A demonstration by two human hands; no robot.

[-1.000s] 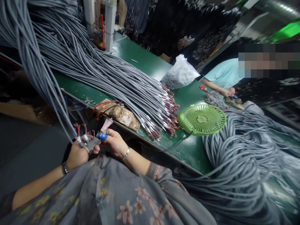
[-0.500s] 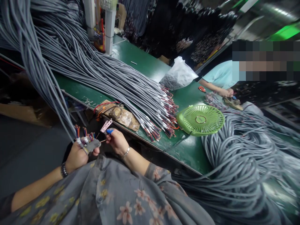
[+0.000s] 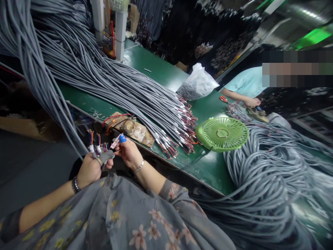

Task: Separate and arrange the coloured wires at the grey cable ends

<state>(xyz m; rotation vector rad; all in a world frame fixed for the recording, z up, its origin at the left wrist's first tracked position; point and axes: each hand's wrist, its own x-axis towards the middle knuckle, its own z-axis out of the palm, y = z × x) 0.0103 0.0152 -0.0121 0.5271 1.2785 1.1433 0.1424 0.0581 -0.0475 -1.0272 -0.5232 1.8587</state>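
left hand [image 3: 90, 170]: clenched on cable ends [image 3: 94, 150] | right hand [image 3: 129, 153]: pinching pink tool [image 3: 115, 142] | risk: coloured cores [image 3: 102, 146] likely slipping or nicked if grip loosens

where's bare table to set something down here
Bare green table lies between the white post and the plastic bag, and a strip between the green fan and the near edge. The grey cable bundle fills the middle; coiled cables crowd the right.

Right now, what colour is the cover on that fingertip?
Blue. The fingertip cover on the right hand shows best in the head view.
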